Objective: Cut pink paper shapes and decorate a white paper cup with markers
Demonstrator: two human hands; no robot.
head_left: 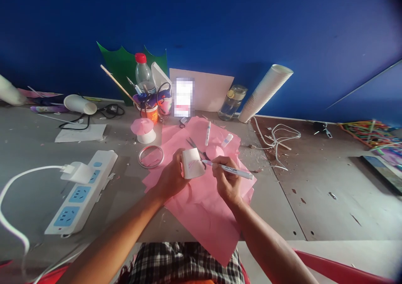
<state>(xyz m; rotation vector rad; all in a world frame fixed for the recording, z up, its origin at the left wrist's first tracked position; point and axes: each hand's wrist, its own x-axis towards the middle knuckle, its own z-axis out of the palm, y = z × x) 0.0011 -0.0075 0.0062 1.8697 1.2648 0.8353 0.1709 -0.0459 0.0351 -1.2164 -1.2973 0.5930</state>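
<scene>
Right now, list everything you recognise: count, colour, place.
Paper: several sheets, pink, centre
Held cup: one, white, left hand
Held marker: one, white, right hand
Loose marker: one, white, on paper
Scissors: one, grey, on paper
Ring: one, silvery, centre left
Pink-topped cup: one, white, behind ring
Power strip: one, white, left
Charger: one, white, on strip
Bottle: one, clear, back
Screen: one, white, back
Flask: one, clear, back
Cup stack: one, white, back
Strips: many, multicoloured, far right
Phone: one, dark, far right
Left hand: one, around cup
Right hand: one, around marker

One head-worn camera looks forward and down, close above the desk [270, 192], facing the blue wall [201, 24]
</scene>
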